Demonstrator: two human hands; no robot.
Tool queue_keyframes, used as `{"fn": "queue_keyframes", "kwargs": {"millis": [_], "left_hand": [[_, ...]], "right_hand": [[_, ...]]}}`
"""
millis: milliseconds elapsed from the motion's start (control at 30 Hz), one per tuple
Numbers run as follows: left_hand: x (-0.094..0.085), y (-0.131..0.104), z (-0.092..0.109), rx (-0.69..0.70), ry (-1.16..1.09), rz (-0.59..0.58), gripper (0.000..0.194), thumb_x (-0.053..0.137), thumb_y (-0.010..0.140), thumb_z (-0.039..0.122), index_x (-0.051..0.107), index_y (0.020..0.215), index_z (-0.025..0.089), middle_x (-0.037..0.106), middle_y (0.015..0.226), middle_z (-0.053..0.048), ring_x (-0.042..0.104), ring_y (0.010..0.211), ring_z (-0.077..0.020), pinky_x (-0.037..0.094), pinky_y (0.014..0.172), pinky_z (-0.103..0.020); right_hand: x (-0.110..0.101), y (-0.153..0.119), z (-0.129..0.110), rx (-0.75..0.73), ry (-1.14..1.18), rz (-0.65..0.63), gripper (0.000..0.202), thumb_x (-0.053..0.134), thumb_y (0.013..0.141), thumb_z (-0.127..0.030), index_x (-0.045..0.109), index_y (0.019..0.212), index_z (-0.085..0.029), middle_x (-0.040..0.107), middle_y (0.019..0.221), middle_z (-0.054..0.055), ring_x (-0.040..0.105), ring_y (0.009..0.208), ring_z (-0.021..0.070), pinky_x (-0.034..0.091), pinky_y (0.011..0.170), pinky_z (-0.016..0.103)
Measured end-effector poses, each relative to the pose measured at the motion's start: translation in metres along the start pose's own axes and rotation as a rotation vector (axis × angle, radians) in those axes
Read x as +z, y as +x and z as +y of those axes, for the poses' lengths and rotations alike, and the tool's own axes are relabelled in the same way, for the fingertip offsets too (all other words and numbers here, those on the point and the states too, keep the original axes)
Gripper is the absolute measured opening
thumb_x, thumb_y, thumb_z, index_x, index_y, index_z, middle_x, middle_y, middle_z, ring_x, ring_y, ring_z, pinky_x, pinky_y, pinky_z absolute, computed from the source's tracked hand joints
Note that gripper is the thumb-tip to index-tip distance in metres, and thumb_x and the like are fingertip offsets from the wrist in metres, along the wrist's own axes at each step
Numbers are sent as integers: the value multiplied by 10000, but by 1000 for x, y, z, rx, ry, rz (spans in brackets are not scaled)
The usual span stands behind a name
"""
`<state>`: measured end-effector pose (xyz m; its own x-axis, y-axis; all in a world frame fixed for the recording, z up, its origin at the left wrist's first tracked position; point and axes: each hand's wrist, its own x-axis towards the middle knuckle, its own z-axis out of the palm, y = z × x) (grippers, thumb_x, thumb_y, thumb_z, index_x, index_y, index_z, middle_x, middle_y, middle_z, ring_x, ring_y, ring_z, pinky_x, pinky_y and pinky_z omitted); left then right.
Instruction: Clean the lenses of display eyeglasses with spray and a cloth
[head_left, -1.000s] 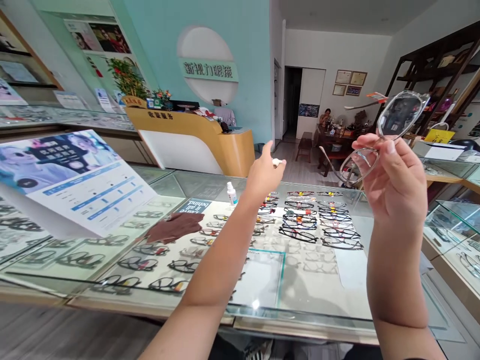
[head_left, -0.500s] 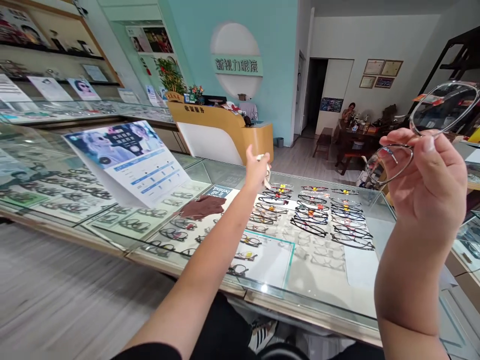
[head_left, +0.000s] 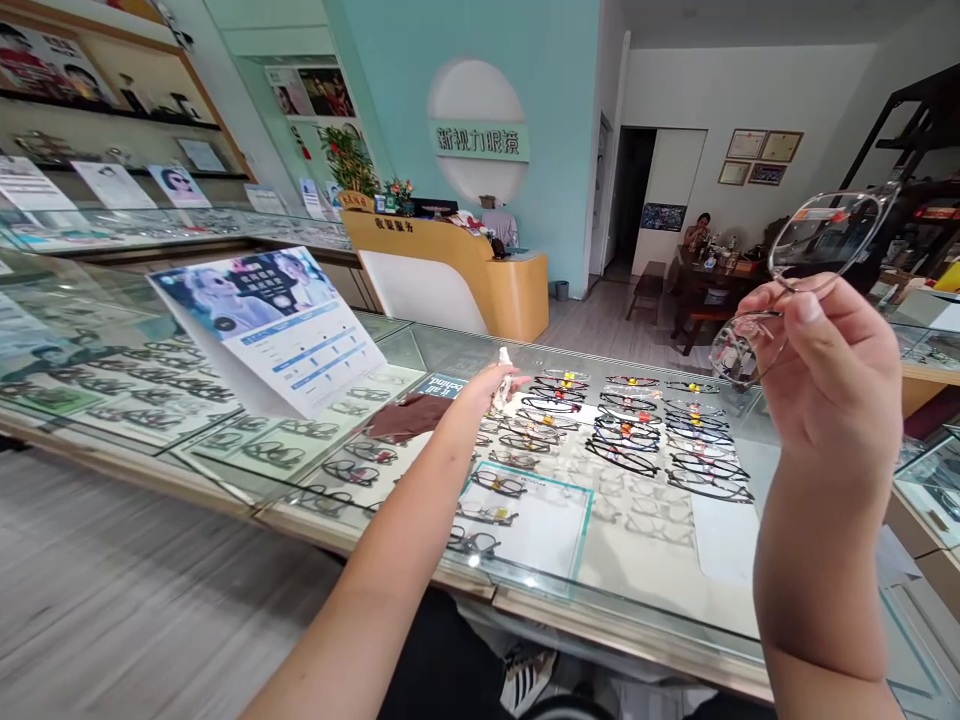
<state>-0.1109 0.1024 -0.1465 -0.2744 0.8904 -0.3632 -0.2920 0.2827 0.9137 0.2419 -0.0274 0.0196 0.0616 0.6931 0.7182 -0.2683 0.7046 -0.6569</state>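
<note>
In the head view, my right hand [head_left: 844, 365] is raised at the right, its fingers closed on a pair of eyeglasses [head_left: 819, 214]. These have a thin, light frame with rounded lenses, and an orange mark shows on the upper one. My left hand [head_left: 487, 388] is stretched out over the glass counter, closed on a crumpled whitish cloth [head_left: 504, 392]. Below and to its right, several rows of spectacle frames [head_left: 626, 430] lie on the counter. A brown cloth [head_left: 412, 415] lies just left of my left forearm.
A folded sign card [head_left: 300, 340] stands on the glass display counter [head_left: 622, 600] at left. Beyond are a wooden reception desk [head_left: 450, 270] and a seated person [head_left: 699, 232] at a dark table. More glasses show inside the counter, and a teal-edged sheet [head_left: 547, 520] lies near its front.
My left hand has drawn back leftward and down with the whitish cloth. My right hand has shifted left and slightly lower, still holding the eyeglasses. The view has tilted a little.
</note>
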Motion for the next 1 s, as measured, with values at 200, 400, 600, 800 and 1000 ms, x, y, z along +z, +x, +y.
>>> {"fn": "queue_keyframes", "kwargs": {"millis": [200,400,600,800,1000], "left_hand": [[1,10,-7,-12,72,89,430,702,1024,397,637,1385,172,665,1378,-130,694,1180,-270,624,991,-493],[5,8,-6,151,63,190,429,698,1027,403,637,1383,171,666,1369,-126,697,1163,-265,629,979,-487],[24,-13,-2,431,36,169,230,765,933,248,664,1121,161,693,872,-17,641,706,-116,508,640,-213],[55,-58,-6,626,76,-88,508,943,686,484,754,1040,173,546,606,50,459,518,-103,338,480,-230],[81,-92,-34,603,129,-393,652,894,682,711,700,1034,198,582,650,37,445,483,-92,342,434,-234]], "right_hand": [[-4,-4,1,9,-45,-41,323,938,761,-477,682,798,-284,691,870,-5,685,900,168,545,752,296],[-17,16,35,-48,-135,-7,431,938,748,-584,661,808,-258,733,859,-11,677,813,139,532,698,262],[-30,-6,97,104,-336,127,533,873,734,-698,609,771,-236,601,695,-37,497,639,121,391,602,280],[-34,-59,129,250,-373,229,493,835,755,-662,586,745,-236,587,709,-33,518,690,145,411,703,316],[-25,-70,139,331,-309,189,509,826,738,-692,582,753,-246,619,747,-20,544,718,155,437,719,318]]}}
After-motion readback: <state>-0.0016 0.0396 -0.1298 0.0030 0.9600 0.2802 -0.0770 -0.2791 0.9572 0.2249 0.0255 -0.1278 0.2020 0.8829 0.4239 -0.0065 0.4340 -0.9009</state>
